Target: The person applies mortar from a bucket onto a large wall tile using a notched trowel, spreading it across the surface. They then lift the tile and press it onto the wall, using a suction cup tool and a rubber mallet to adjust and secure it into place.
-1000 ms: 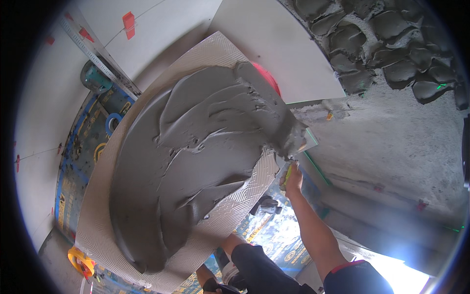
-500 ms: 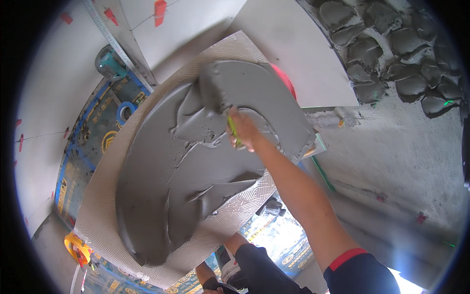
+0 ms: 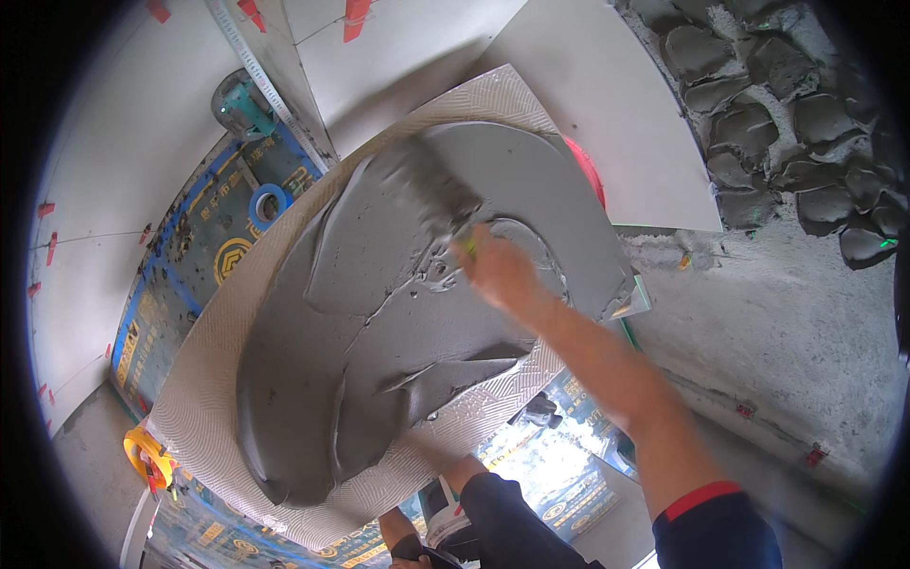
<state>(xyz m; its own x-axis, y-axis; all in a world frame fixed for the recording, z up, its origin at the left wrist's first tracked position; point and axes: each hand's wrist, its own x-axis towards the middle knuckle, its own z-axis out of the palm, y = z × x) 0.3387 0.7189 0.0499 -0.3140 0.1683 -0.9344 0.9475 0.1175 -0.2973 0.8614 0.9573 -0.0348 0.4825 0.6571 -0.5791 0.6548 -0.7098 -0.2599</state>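
My right hand (image 3: 500, 270) is closed round the green handle of a trowel (image 3: 445, 194). Its blurred, mortar-smeared blade lies against a thick grey layer of mortar (image 3: 379, 332). That layer covers most of a large tile (image 3: 194, 417) with a ridged, pale back. The mortar is smooth at the far end, with folds and ridges nearer me. By the tile's near edge, bare skin shows beside dark clothing, apparently my left arm; its outline is smeared and I cannot make out the left hand's fingers.
Behind the tile rises a white panelled wall (image 3: 408, 52) with red clips. At left are blue tape (image 3: 269, 204), a teal tool (image 3: 244, 106) and a yellow tape reel (image 3: 147, 457). Dabs of mortar (image 3: 744, 128) cover the surface at far right. A bucket (image 3: 441, 512) stands near me.
The trowel has swept across the far part of the mortar, and its blade is turned more diagonally. A fold left of the blade is flattened. The whole view has shifted slightly.
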